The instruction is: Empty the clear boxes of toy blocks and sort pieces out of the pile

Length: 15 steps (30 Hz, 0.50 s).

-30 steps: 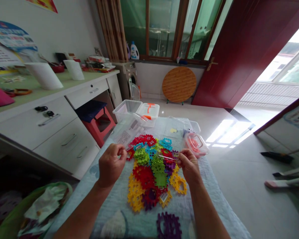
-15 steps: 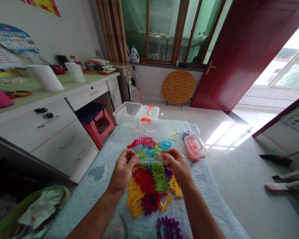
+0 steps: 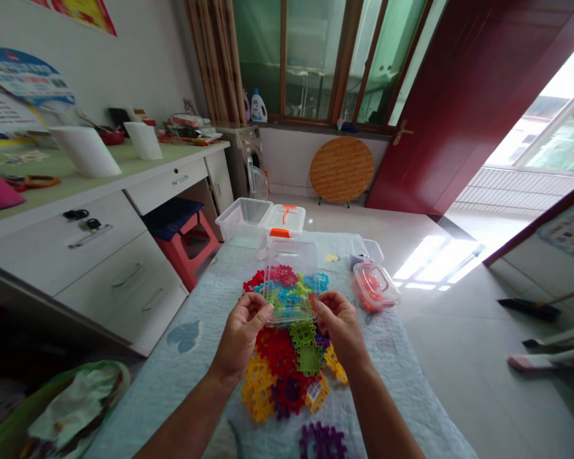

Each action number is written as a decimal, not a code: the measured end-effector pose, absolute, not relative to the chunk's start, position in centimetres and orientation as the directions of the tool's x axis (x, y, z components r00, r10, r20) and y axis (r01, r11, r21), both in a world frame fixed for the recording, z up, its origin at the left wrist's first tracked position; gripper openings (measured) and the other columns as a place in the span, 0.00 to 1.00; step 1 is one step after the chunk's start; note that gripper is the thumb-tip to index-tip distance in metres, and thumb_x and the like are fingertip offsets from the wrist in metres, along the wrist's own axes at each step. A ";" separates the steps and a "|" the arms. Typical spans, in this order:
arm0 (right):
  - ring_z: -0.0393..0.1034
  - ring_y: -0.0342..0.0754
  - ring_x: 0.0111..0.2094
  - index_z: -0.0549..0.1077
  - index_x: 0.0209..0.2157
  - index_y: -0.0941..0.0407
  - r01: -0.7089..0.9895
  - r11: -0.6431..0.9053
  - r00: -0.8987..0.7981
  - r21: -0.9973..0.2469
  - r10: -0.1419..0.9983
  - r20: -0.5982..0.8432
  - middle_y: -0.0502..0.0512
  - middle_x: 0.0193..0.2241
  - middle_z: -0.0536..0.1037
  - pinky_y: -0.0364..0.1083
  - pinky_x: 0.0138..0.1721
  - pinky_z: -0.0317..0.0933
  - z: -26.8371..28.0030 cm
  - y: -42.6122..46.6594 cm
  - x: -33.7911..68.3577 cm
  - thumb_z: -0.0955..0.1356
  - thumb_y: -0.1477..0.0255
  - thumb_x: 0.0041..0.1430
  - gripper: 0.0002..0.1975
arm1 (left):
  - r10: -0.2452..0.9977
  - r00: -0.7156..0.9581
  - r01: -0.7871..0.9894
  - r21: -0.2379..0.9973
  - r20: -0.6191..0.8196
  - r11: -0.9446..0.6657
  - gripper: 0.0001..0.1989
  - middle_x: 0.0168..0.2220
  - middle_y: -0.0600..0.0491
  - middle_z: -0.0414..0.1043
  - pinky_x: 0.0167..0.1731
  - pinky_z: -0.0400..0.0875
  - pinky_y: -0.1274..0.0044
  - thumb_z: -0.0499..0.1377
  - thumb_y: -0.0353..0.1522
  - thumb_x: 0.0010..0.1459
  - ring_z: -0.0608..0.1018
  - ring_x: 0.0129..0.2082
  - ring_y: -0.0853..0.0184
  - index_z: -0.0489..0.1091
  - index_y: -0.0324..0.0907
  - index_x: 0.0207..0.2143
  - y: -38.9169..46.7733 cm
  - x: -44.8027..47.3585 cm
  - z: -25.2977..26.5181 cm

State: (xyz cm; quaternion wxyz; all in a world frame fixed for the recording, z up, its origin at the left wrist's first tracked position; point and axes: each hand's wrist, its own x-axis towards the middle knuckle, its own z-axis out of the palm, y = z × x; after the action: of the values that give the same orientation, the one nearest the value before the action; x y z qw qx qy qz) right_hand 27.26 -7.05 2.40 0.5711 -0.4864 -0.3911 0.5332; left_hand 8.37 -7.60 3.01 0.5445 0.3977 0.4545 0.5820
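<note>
The table (image 3: 402, 344), covered with a pale blue quilted cloth, fills the lower centre of the frame. At its centre lies the pile of interlocking plastic tiles (image 3: 287, 363) in red, yellow, green, blue and purple, with one purple tile (image 3: 323, 440) lying apart at the bottom edge.

Directly above the pile, both hands hold a clear plastic box (image 3: 291, 280). One second ago the hands were spread wide at the two sides of the pile; they are now close together at frame centre, and the box stands raised between them, tilted toward the camera. The tiles show through its wall.

The left hand (image 3: 242, 335) is clamped on the box's lower left corner. The right hand (image 3: 340, 328) is clamped on the lower right corner.

Judgement: the box has been lifted clear of the pile and is under two-handed control.

At the table's far edge stand an open clear container (image 3: 243, 217), a lid with an orange handle (image 3: 284, 220), and, at right of centre, a small closed box with red contents (image 3: 375, 285).
</note>
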 end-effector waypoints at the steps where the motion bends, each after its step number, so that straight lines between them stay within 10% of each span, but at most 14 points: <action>1: 0.57 0.35 0.17 0.69 0.31 0.55 -0.235 -0.036 0.131 -0.971 0.989 -0.069 0.43 0.22 0.69 0.37 0.15 0.50 2.4 -7.1 27.4 0.74 0.62 0.48 0.15 | 0.996 -0.082 -0.275 0.961 -0.037 0.013 0.14 0.27 0.59 0.64 0.31 0.65 0.81 0.68 0.38 0.49 0.67 0.28 0.74 0.66 0.41 0.31 -7.5 8.5 3.2; 15: 0.64 0.39 0.20 0.68 0.42 0.53 -0.434 0.151 0.336 -0.888 0.942 -0.004 0.45 0.25 0.72 0.39 0.19 0.58 1.4 -5.9 31.8 0.72 0.59 0.53 0.19 | 0.977 0.152 -0.404 0.893 -0.147 0.197 0.16 0.21 0.61 0.64 0.26 0.69 0.82 0.70 0.34 0.40 0.70 0.21 0.76 0.64 0.41 0.25 0.8 14.8 5.4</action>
State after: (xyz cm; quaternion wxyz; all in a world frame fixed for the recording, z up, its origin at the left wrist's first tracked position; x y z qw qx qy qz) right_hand 31.80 -5.93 1.44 0.6975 -0.4260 -0.2982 0.4930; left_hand 14.81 0.82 5.35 0.6660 0.3640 0.3937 0.5186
